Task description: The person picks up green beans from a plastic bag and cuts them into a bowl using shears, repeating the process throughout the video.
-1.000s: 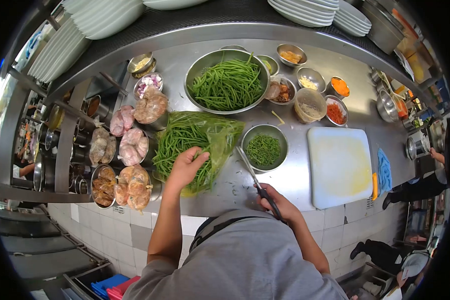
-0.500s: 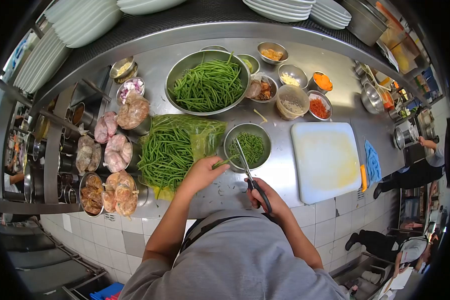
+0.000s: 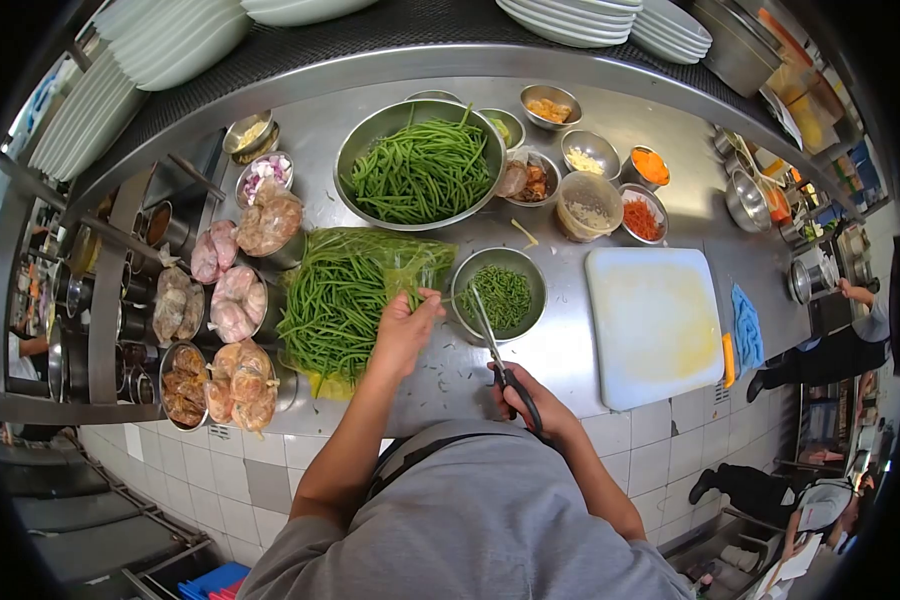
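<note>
My right hand [image 3: 538, 402] grips black-handled scissors [image 3: 492, 347], whose blades reach over the near left part of a steel bowl [image 3: 536, 318]. Short cut pieces of green bean [image 3: 500, 294] lie in that bowl. Just left of its rim, my left hand [image 3: 406, 328] is closed on green beans, with thin ends showing by the fingertips. It is close to an open yellow-green plastic bag [image 3: 432, 259] with a heap of long green beans [image 3: 330, 310]. Behind these, a large steel bowl [image 3: 346, 203] holds more whole beans.
A white cutting board [image 3: 650, 325] lies to the right, with a yellow-orange handle [image 3: 728, 360] and a blue cloth [image 3: 746, 325] beside it. Bagged meat [image 3: 238, 300] sits in containers at left. Small bowls of chopped ingredients stand behind. A shelf with stacked plates [image 3: 175, 45] runs above.
My left hand has shifted away from my body, up beside the bowl's left rim, and its fingers have turned upward. The scissors stay over the bowl with little movement.
</note>
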Tool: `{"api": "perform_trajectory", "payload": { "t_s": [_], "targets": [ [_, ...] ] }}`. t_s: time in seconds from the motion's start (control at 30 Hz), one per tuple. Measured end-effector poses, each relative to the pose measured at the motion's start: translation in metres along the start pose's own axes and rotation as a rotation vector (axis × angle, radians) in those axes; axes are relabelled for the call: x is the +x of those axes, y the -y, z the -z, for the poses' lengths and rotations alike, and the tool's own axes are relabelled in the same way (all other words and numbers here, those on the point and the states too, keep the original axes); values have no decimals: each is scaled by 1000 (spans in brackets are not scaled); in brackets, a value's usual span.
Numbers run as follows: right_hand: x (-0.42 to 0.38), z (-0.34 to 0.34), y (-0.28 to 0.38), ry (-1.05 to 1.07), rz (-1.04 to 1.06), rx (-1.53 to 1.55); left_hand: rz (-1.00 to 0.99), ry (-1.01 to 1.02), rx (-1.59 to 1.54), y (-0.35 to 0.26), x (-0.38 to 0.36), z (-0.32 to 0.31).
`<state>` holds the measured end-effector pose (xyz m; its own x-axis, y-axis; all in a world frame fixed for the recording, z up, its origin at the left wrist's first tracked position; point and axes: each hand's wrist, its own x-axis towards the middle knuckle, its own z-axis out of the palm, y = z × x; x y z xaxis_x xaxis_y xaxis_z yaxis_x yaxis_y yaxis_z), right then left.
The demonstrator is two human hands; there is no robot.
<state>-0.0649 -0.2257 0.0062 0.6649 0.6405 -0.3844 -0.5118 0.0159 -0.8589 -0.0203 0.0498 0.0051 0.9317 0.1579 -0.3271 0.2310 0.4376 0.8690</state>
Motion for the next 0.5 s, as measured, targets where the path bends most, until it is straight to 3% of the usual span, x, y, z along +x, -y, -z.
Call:
{"api": "perform_trajectory", "payload": {
  "t_s": [0.17,0.37,0.5],
  "targets": [
    [1,-4,9,44,-99,-29,-74,29,149,16,0,-11],
    [0,-9,24,-82,-117,-83,-37,88,184,18,2,-26],
    [2,-7,11,-182,-86,29,-159,59,361,-4,31,-27]
  ]
}}
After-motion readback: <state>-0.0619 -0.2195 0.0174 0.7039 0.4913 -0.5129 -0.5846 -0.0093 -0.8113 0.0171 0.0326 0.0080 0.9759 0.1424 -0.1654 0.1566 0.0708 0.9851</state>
